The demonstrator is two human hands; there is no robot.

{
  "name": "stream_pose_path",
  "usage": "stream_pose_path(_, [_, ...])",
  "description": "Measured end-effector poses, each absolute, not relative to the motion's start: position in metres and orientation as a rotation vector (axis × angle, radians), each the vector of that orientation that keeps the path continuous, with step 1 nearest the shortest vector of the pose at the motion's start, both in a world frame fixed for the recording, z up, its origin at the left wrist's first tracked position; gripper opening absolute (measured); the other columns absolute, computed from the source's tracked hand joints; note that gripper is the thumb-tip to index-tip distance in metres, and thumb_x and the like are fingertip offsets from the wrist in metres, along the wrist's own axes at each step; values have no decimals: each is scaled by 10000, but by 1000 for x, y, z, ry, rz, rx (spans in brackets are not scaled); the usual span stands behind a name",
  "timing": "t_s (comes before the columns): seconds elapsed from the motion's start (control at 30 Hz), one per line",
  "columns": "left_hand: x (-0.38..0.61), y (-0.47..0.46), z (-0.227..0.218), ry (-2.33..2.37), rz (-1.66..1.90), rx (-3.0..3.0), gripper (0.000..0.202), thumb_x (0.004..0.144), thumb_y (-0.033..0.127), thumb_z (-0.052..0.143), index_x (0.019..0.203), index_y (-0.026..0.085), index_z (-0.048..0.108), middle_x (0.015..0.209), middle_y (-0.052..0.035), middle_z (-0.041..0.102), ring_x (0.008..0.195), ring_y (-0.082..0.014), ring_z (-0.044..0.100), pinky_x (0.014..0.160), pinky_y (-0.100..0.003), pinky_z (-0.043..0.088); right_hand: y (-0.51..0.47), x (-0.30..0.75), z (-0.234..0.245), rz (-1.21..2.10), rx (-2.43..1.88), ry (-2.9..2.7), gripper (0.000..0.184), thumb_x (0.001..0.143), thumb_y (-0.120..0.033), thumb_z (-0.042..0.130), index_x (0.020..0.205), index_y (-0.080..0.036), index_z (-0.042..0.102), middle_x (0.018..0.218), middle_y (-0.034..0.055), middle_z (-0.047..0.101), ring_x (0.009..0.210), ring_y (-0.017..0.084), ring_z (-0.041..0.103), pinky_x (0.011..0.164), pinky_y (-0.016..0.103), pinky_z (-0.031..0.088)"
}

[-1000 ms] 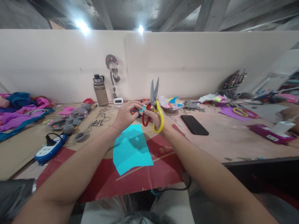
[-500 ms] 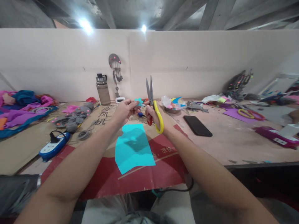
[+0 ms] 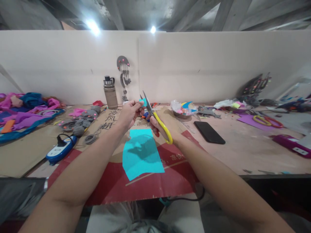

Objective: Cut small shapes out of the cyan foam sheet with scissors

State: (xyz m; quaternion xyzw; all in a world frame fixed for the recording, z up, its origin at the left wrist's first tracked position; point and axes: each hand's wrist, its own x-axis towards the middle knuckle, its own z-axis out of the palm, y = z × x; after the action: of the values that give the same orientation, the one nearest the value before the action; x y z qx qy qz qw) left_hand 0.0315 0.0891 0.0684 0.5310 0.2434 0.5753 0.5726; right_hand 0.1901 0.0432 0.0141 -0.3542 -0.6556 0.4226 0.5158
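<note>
Between the thumb and fingers of my left hand [image 3: 132,111] is a small turquoise felt piece [image 3: 144,102], partly hidden by the fingertips. My right hand [image 3: 155,124] grips a pair of scissors [image 3: 159,120] with yellow and red handles. Their blades point up and left, slightly parted, right at the edge of the small piece. Below both hands a larger turquoise sheet [image 3: 143,155] with a notched upper left edge lies on red and brown cardboard [image 3: 116,191]. Shadows of the hands fall across the sheet.
A black phone [image 3: 209,132] lies to the right, near a bowl of scraps [image 3: 183,110]. At left are a blue power strip [image 3: 60,150], grey felt pieces [image 3: 82,121] and coloured cloth [image 3: 31,110]. A bottle [image 3: 110,94] stands by the wall. Another pair of scissors [image 3: 262,120] rests on purple felt.
The scissors have tilted left, and their blades have come to the small turquoise piece. My left hand has turned that piece, whose pointed outline showed more fully before. The view has shifted slightly.
</note>
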Motion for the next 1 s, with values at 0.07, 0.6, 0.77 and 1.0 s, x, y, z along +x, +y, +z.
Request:
stream_pose_path(0.07, [32, 90, 68, 551, 1354, 1236, 223, 792, 166, 771, 680, 160, 579, 622, 9, 640, 506, -65, 558, 502, -191, 432, 43, 190, 13, 1006, -850, -1606, 691, 774, -880, 564, 1009, -230, 546, 560, -70, 433, 421, 106, 383, 385, 272, 266])
stream_pose_path(0.6, [33, 87, 69, 582, 1367, 1241, 253, 796, 167, 780, 657, 162, 569, 609, 8, 630, 507, -64, 541, 503, -193, 419, 41, 190, 13, 1030, -871, -1606, 681, 765, -899, 541, 971, -251, 494, 610, -76, 402, 431, 99, 373, 364, 257, 299])
stream_pose_path(0.77, [34, 86, 70, 594, 1358, 1260, 270, 792, 188, 792, 654, 164, 561, 592, 18, 614, 492, -59, 532, 498, -191, 411, 38, 189, 15, 1041, -891, -1581, 671, 755, -900, 555, 919, -253, 483, 611, -69, 399, 439, 101, 378, 361, 260, 287])
stream_pose_path(1.0, [34, 87, 69, 585, 1367, 1246, 272, 778, 187, 804, 654, 164, 563, 580, 18, 615, 490, -63, 535, 491, -188, 409, 42, 188, 11, 1042, -879, -1566, 646, 775, -870, 569, 932, -248, 489, 638, -72, 387, 442, 89, 342, 361, 245, 290])
